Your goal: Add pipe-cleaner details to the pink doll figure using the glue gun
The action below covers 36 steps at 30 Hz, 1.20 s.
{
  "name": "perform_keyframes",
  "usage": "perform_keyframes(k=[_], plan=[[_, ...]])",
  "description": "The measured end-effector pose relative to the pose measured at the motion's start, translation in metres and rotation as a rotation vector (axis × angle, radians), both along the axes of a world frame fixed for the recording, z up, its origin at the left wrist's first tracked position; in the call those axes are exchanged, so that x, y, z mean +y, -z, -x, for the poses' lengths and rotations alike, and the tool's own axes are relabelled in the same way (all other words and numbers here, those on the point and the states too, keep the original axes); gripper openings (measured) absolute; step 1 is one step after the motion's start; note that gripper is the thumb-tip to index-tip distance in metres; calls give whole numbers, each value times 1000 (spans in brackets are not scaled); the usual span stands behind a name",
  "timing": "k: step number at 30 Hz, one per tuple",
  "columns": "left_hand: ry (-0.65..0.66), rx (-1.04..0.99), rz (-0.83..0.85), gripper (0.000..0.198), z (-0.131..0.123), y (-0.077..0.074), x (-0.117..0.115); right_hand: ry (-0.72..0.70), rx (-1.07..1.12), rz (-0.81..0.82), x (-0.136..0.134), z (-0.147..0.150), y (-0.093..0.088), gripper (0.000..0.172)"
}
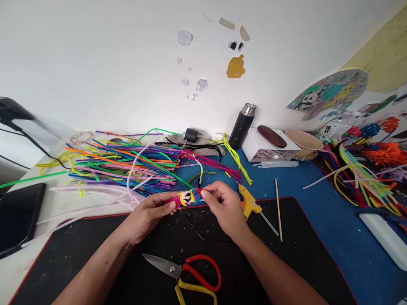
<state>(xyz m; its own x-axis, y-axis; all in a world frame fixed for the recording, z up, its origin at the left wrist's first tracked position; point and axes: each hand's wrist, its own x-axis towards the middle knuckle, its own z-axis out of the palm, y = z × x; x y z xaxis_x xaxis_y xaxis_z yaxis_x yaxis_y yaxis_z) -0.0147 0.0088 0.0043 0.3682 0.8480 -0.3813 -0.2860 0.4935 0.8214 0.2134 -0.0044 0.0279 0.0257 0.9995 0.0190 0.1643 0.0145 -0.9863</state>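
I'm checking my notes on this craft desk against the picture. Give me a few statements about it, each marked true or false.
1. Both the left hand and the right hand hold the pipe-cleaner figure. True.
2. The scissors are in the right hand. False: they lie untouched on the black mat, nearer the person than the hands.
3. The yellow glue gun lies just right of the right hand. True.
4. The black flask lies on its side. False: it stands upright near the wall.
5. The loose pipe cleaners are heaped behind the left hand. True.
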Motion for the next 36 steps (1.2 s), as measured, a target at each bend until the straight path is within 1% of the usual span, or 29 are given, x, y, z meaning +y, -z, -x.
perform_keyframes(k=[6,12,19,29,33,36], plan=[[21,-22,-4,37,0,0,1,4,-6,10,1,0,0,27],[16,-17,0,40,0,1,1,1,-5,10,1,1,1,26],[15,-21,-13,39,-1,0,0,6,-8,19,2,1,-1,28],[11,16,-5,47,-2,-1,1,10,-8,30,2,0,5,28],[7,19,4,47,-2,-2,1,8,13,36,3,1,5,27],[3,4,15,44,-3,-2,0,1,69,51,3,1,6,30]])
